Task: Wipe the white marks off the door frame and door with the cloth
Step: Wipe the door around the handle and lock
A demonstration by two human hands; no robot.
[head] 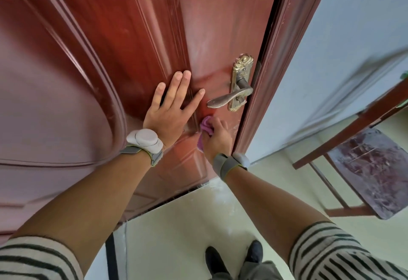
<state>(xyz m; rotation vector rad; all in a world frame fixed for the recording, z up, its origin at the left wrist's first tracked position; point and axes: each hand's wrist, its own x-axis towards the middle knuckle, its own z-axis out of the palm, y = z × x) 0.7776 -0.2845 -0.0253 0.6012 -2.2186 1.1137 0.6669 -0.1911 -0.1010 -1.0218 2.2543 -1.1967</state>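
A red-brown panelled door [114, 43] fills the left and centre of the view. Its frame [284, 43] runs down the right side, with faint white specks along it. My left hand [171, 107] lies flat on the door, fingers spread. Just below the lever, my right hand [217, 136] grips a bunched purple cloth [205, 126] and holds it against the door near its edge. A few white smears [235, 127] show beside that hand on the door's edge.
A brass handle plate with a lever [237, 95] sits just above the cloth. A pale wall [344, 58] lies right of the frame. A wooden chair [375, 169] with a marked seat stands at the right on the light floor [187, 224]. My shoes [234, 257] are below.
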